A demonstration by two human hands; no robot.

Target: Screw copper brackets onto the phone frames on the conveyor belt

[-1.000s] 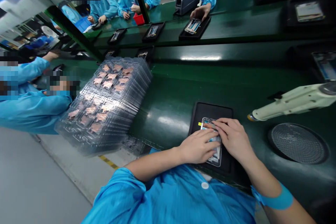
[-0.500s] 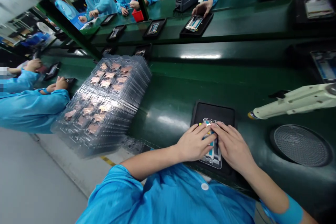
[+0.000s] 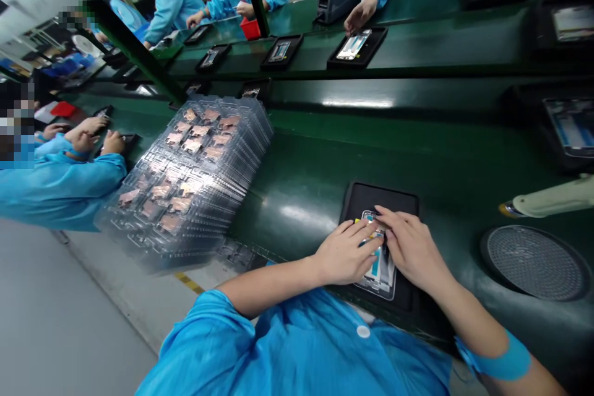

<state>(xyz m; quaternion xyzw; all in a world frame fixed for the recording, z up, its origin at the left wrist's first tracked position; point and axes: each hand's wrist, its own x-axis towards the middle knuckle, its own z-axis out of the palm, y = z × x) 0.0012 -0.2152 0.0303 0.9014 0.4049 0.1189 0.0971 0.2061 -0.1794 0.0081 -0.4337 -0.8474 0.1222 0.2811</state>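
While my left hand (image 3: 346,253) lies across the phone frame (image 3: 385,281), fingers slightly spread, my right hand (image 3: 415,250) bends over its upper end; whether either pinches a part, I can't tell. The frame rests on the black tray (image 3: 383,196) at one o'clock from me. Uneven pressure could skew it, and a dragging fingertip might lift the yellow tab (image 3: 357,221) at its eleven o'clock.

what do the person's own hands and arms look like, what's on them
The left hand and right hand are both bare, with no glove or watch showing. A loose, wrinkled blue sleeve ends near the left elbow. On the right arm, a blue cloth band circles the forearm. No cables or markings show on either.
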